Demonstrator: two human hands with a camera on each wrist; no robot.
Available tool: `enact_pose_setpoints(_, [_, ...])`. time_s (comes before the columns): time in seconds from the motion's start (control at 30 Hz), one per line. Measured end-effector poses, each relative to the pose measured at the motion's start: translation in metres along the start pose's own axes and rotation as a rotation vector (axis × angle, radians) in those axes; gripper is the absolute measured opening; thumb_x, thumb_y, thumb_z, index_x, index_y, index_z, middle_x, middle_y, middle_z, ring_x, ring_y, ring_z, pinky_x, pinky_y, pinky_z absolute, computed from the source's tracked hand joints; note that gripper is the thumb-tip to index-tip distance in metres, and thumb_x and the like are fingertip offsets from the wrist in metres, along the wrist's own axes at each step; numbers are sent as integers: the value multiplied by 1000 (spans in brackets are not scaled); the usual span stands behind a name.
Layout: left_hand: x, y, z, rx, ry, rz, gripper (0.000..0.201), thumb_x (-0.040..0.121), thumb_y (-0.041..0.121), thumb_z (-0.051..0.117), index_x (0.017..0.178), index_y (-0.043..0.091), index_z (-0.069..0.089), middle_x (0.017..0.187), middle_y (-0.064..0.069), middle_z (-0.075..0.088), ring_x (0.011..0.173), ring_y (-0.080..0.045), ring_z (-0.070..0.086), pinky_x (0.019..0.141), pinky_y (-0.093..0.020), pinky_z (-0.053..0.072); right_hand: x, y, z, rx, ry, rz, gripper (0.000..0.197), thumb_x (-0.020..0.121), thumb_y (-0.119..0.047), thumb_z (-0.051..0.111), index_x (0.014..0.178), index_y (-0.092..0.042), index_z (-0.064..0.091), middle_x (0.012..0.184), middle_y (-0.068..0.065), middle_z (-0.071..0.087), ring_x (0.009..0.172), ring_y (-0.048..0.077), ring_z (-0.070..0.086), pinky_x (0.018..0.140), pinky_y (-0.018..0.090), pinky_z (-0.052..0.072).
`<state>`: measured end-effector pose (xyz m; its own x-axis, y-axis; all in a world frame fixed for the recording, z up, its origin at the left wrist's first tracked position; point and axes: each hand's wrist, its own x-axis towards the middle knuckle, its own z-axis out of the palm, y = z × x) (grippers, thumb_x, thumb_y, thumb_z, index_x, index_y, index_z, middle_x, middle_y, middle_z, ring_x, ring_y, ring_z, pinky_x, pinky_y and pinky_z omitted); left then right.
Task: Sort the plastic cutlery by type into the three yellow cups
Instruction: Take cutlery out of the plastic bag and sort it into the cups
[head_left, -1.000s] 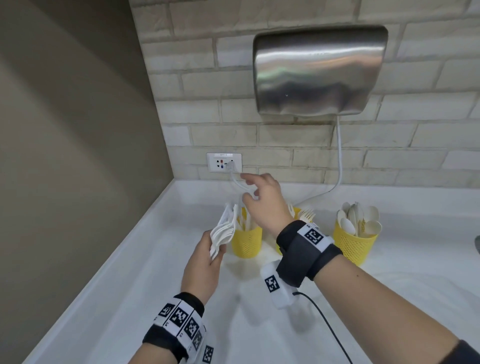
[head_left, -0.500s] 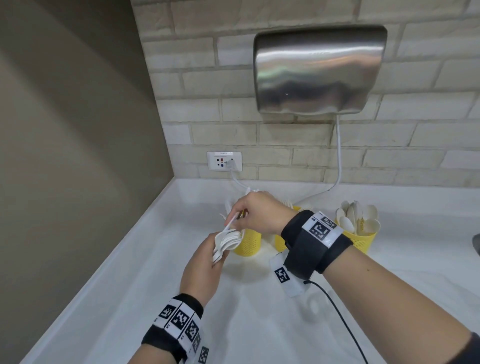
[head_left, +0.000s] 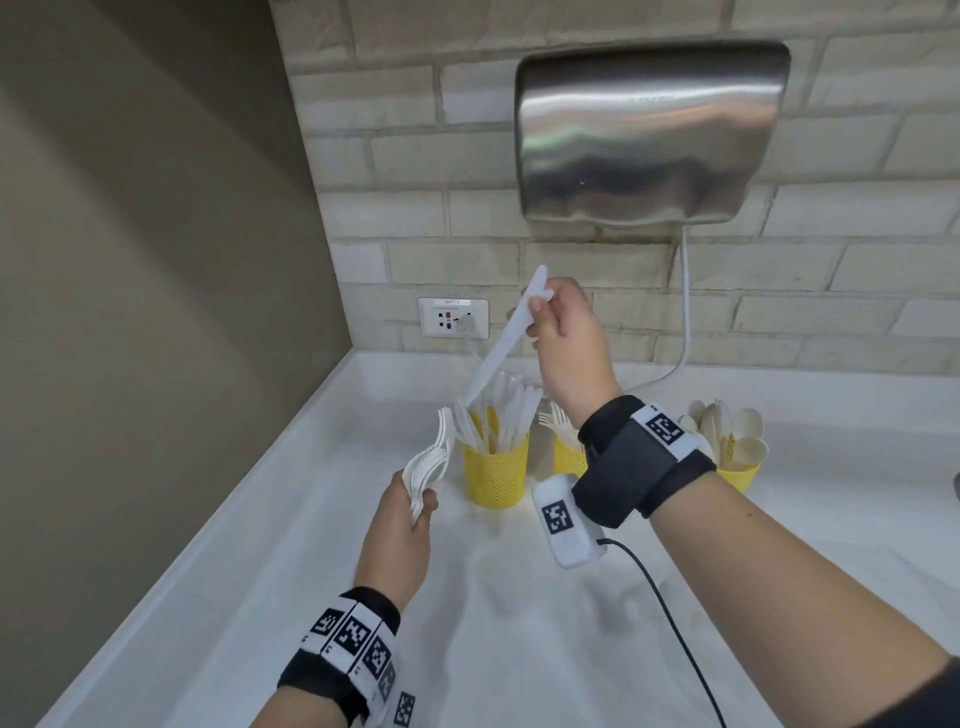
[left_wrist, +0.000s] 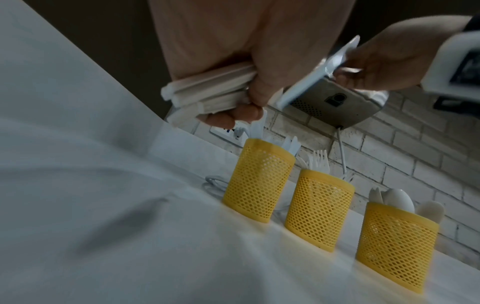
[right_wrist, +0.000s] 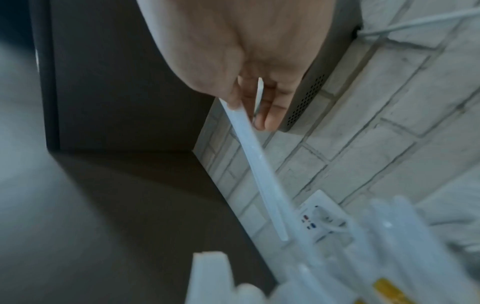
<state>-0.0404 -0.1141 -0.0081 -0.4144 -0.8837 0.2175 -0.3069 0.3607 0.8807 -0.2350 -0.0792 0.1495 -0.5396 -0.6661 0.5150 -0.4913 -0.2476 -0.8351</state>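
Three yellow mesh cups stand in a row by the wall. The left cup (head_left: 496, 475) holds knives, the middle cup (head_left: 566, 458) forks, and the right cup (head_left: 740, 475) spoons. My left hand (head_left: 423, 506) grips a bundle of white cutlery (head_left: 428, 462) just left of the left cup. My right hand (head_left: 537, 312) pinches one white knife (head_left: 498, 353) by its upper end. The knife slants down, its lower tip among the knives in the left cup. The right wrist view shows that knife (right_wrist: 259, 168) hanging from my fingers (right_wrist: 270, 119).
A steel hand dryer (head_left: 649, 135) hangs on the brick wall above the cups; its cord (head_left: 685, 312) runs to a wall socket (head_left: 453, 318). A brown side wall (head_left: 156, 312) borders the white counter (head_left: 519, 623) on the left.
My right hand took one knife from the bundle in my left hand and raised it above the left cup. The left hand stayed about where it was.
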Motion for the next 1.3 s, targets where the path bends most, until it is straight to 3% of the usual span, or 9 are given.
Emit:
enact_pose_setpoints(0.23, [4,13,-2,33,7,70,36,96,4,44,119,32,49,99,12,59,98,-5,57,83,-9,36,-25,59,15,-471,-199,92,23,100,-14,39,116,-5,52,85,15,58,76,30,55,64,29,36])
enact_pose_setpoints(0.4, [8,18,3,-4,24,69,25,99,15,46,118,31,49,106,8,61,100,-9,59,86,-20,41,-36,86,29,-627,-431,143,32,100,-19,42,127,-10,55,99,20,66,88,34,62,69,29,43])
enact_pose_setpoints(0.47, [8,24,3,-47,28,43,15,100,18,46,111,27,47,93,6,61,89,-11,60,76,-22,44,-34,82,28,-602,-429,111,35,97,-19,46,130,-13,55,112,17,66,102,32,60,86,34,49])
enact_pose_setpoints(0.57, [8,29,4,-105,57,22,12,100,27,46,105,17,48,76,4,60,66,-14,53,65,-26,43,-38,63,24,-536,-325,-34,43,90,-9,49,132,-15,53,118,5,58,113,23,46,101,32,37])
enact_pose_setpoints(0.67, [9,34,7,-196,40,3,13,100,28,47,108,18,50,72,3,59,52,-9,48,62,-27,45,-50,41,25,-217,-276,96,29,86,-9,51,112,-20,60,91,-2,57,81,14,54,80,30,46])
enact_pose_setpoints(0.77, [9,39,12,-298,15,-29,15,99,22,48,114,18,50,77,-2,60,55,-14,53,61,-28,50,-65,27,26,132,-330,350,17,87,-30,63,100,-20,57,80,2,66,62,15,59,68,35,51])
enact_pose_setpoints(0.93, [7,42,21,-231,11,-1,9,99,20,48,107,23,44,83,-2,61,63,-16,53,65,-37,48,-76,21,29,254,-302,449,46,79,-51,71,107,-16,58,84,6,63,64,20,66,66,32,56])
enact_pose_setpoints(1.07, [4,42,22,-215,-9,-2,24,98,10,47,113,27,39,90,0,62,68,-14,56,63,-33,46,-80,19,25,268,-437,406,38,79,-37,76,113,-26,62,83,2,51,67,23,61,68,35,55])
enact_pose_setpoints(1.3, [0,41,23,-290,-38,-40,28,94,11,54,105,36,47,89,1,65,68,-11,57,60,-31,45,-82,33,22,270,-455,375,36,75,-16,82,101,-3,62,89,10,62,73,22,63,65,33,56])
